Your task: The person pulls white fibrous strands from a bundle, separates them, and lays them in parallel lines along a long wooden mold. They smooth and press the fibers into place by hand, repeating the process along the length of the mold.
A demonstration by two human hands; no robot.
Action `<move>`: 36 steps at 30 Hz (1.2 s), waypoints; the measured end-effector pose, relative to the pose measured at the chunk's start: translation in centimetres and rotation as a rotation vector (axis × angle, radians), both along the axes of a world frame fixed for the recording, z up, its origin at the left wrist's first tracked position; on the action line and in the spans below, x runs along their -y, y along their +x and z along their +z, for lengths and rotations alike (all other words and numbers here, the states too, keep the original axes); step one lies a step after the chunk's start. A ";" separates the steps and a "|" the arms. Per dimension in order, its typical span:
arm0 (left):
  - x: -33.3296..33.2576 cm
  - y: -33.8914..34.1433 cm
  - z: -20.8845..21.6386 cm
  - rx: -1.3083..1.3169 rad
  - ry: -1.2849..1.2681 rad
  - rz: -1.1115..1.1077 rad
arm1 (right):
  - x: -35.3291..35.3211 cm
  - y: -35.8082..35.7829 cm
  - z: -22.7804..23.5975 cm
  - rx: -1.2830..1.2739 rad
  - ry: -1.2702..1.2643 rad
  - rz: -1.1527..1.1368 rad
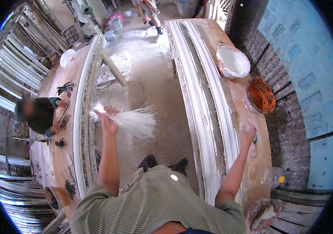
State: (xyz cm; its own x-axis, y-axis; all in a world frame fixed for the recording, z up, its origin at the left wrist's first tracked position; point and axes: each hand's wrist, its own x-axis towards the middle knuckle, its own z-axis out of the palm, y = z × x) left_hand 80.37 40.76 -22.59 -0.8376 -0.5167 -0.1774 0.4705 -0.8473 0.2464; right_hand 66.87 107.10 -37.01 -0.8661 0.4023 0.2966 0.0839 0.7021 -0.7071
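My left hand is closed around a bundle of white fibres, whose loose ends fan out to the right over the floor between the tables. My right hand is lowered to the right-hand table, beside the long white plaster mouldings; whitish and indistinct, its fingers do not show clearly. A small dark-ended tool lies close by it, and I cannot tell whether the hand touches it.
Along the right table stand a white bowl, an orange-lined bowl, a clear bottle with a yellow cap and a plaster-crusted container. At the left table a co-worker handles dark strands. Another person's legs show far ahead.
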 end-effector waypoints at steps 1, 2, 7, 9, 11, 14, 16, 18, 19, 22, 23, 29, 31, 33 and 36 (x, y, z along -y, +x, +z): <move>1.3 0.4 -0.7 0.004 0.008 0.042 | 4.2 -0.8 1.0 -0.047 -0.034 0.104; 2.2 0.5 -1.1 0.005 0.021 0.078 | 8.1 -1.3 2.4 -0.066 -0.067 0.198; 5.1 -1.6 -1.9 -0.075 0.042 0.055 | 23.1 -2.2 6.7 -0.098 -0.102 0.495; 6.9 -3.2 -2.3 -0.102 0.065 0.046 | 26.9 -2.5 8.0 -0.028 -0.136 0.503; 9.0 -4.6 -2.7 -0.094 0.076 0.050 | 29.1 -2.9 8.3 0.014 -0.185 0.481; 12.2 -6.8 -3.7 -0.079 0.085 0.042 | 30.5 -3.2 7.5 0.065 -0.274 0.398; 14.6 -8.1 -4.4 -0.107 0.080 0.002 | 31.5 -3.4 7.7 0.114 -0.380 0.318; 17.0 -9.4 -5.4 -0.097 0.076 -0.003 | 32.4 -3.8 8.7 0.175 -0.336 0.279; 17.7 -10.1 -5.6 -0.100 0.082 -0.006 | 33.0 -3.9 8.9 0.193 -0.286 0.271; 19.5 -12.2 -5.2 -0.076 0.102 -0.008 | 34.8 -4.4 8.9 0.157 -0.293 0.243; 19.8 -13.1 -5.0 -0.056 0.111 -0.006 | 35.4 -5.0 8.1 0.110 -0.353 0.238; 22.0 -13.8 -4.5 -0.149 0.147 0.032 | 41.1 -8.1 7.2 0.193 -0.350 0.359; 23.3 -12.9 -4.6 -0.198 0.119 0.065 | 44.2 -9.3 9.4 0.251 -0.360 0.446; 24.4 -11.9 -4.4 -0.079 0.076 0.133 | 45.9 -11.0 9.4 0.213 -0.346 0.504; 26.7 -10.1 -5.1 -0.049 0.042 0.179 | 48.4 -12.7 10.2 0.184 -0.363 0.558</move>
State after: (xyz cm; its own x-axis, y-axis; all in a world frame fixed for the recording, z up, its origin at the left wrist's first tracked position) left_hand 70.29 14.06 -27.68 -0.7412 -0.6510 -0.1638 0.6250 -0.7582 0.1857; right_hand 54.14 58.66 -26.82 -0.9958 -0.0720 0.0561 -0.0802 0.3966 -0.9145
